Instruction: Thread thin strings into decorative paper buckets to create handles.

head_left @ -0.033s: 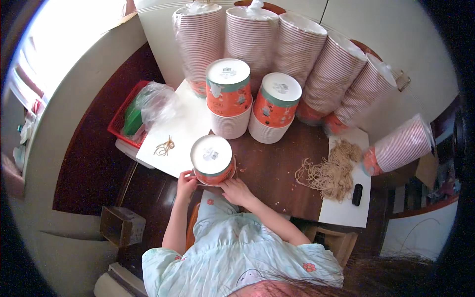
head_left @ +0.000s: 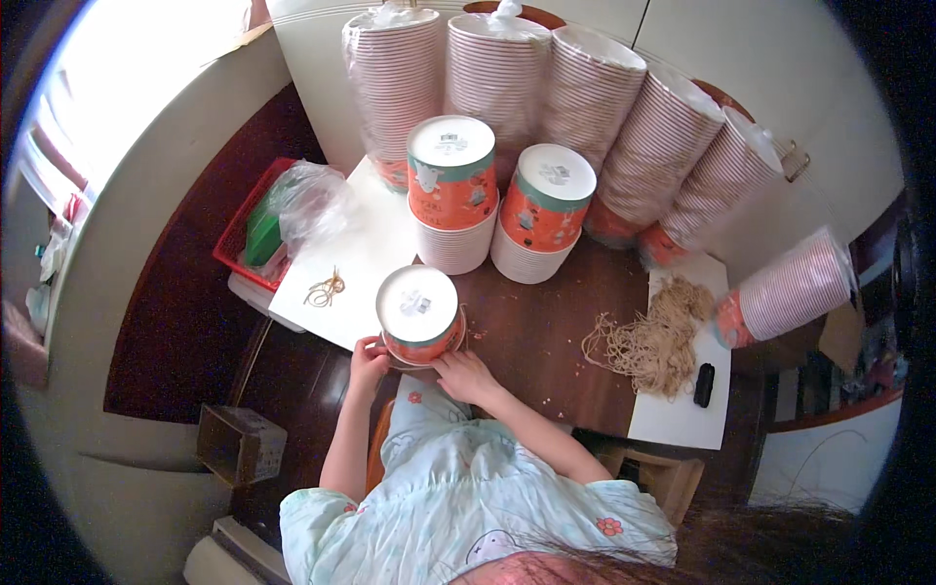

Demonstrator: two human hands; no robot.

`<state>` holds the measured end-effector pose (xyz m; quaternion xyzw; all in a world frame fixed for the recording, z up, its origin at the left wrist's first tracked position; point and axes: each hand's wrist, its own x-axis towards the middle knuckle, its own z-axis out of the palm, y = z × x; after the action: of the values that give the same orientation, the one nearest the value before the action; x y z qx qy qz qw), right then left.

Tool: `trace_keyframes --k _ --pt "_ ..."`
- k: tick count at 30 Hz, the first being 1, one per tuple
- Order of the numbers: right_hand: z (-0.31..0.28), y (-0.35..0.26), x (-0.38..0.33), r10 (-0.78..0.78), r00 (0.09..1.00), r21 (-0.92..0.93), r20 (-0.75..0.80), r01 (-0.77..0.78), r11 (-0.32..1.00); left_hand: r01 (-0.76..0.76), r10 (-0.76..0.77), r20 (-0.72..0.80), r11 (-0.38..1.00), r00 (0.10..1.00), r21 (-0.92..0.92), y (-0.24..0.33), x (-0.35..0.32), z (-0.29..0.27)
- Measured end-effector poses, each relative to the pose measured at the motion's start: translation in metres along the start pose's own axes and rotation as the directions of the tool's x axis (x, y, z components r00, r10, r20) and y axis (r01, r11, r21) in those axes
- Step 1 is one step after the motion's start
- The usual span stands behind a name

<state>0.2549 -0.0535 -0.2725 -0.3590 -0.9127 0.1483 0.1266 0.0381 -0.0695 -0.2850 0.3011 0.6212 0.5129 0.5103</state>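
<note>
An upside-down paper bucket (head_left: 417,304), orange and green with a white base, stands at the table's front edge before me. My left hand (head_left: 368,363) has its fingers closed at the left of its lower rim. At the front right of the same rim, my right hand (head_left: 466,376) is closed with its fingertips against it; the tips are partly hidden. A thin tan curve shows along the bucket's right side, too small to make out. Behind stand two short upside-down stacks of such buckets, one on the left (head_left: 451,195) and one on the right (head_left: 546,219).
Tall plastic-wrapped bucket stacks (head_left: 497,78) line the back, and another wrapped stack (head_left: 788,288) leans at the right. Tangled tan string (head_left: 653,341) and a black object (head_left: 704,384) lie at the right. A few string loops (head_left: 325,289) and a red basket (head_left: 234,229) are at the left.
</note>
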Motion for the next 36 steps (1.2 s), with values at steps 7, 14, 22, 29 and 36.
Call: trace_keyframes --k 7,14,22,29,36 --pt "0.008 0.001 0.032 -0.082 0.996 -0.024 0.020 0.083 0.996 -0.221 0.283 -0.054 0.843 0.958 0.490 -0.017 0.000 -0.012" --pt "0.020 -0.004 0.080 -0.187 0.981 -0.046 0.052 0.190 0.981 -0.207 0.372 -0.270 0.849 0.888 0.487 -0.015 0.020 -0.034" --pt "0.013 -0.007 0.096 -0.211 0.969 -0.051 0.130 0.219 0.974 -0.197 0.357 -0.344 0.886 0.868 0.420 -0.008 0.037 -0.037" --pt "0.006 0.000 0.073 -0.186 0.979 0.019 0.078 0.185 0.983 -0.397 0.879 -0.042 0.257 0.475 0.881 0.075 -0.003 0.003" --pt "0.006 0.001 0.042 -0.135 0.991 0.128 -0.005 0.134 0.983 -0.437 0.811 0.073 0.235 0.580 0.868 0.072 0.034 -0.003"
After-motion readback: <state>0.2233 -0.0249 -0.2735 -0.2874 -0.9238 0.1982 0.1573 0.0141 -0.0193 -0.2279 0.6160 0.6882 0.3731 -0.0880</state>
